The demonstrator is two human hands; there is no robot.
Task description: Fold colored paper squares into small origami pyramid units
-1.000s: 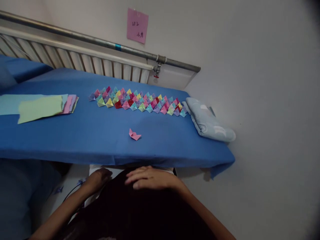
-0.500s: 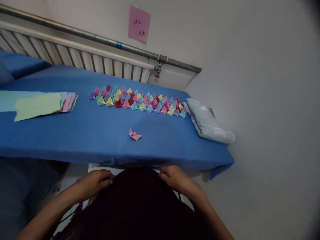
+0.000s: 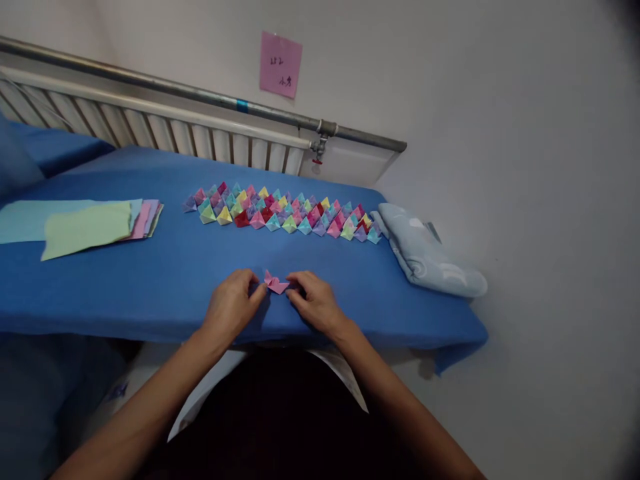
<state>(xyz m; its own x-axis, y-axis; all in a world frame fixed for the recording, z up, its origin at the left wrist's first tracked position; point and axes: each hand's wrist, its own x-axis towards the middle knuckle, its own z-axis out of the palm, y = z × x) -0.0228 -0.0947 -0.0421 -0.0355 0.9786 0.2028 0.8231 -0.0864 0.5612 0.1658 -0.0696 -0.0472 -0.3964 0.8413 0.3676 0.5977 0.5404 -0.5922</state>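
A small folded pink paper boat (image 3: 276, 285) is on the blue-covered table (image 3: 200, 287), between my two hands. My left hand (image 3: 234, 300) is at the boat's left end, its thumb and index finger apart around that tip. At the right end my right hand (image 3: 315, 301) has its thumb and index finger parted beside the other tip. Neither hand is visibly closed on the paper. Behind the boat, several small folded boats (image 3: 290, 223) in many colours stand in tight rows.
Coloured paper sheets (image 3: 87, 227) lie stacked at the left. A folded light-blue blanket (image 3: 425, 257) rests at the table's right end. Behind the table are a radiator (image 3: 180, 137), a metal pipe (image 3: 200, 98) and a pink note (image 3: 281, 65) on the wall.
Both my hands have moved up from my lap at the table's front edge to either side of the pink boat, and their fingers have opened. The view has shifted slightly.
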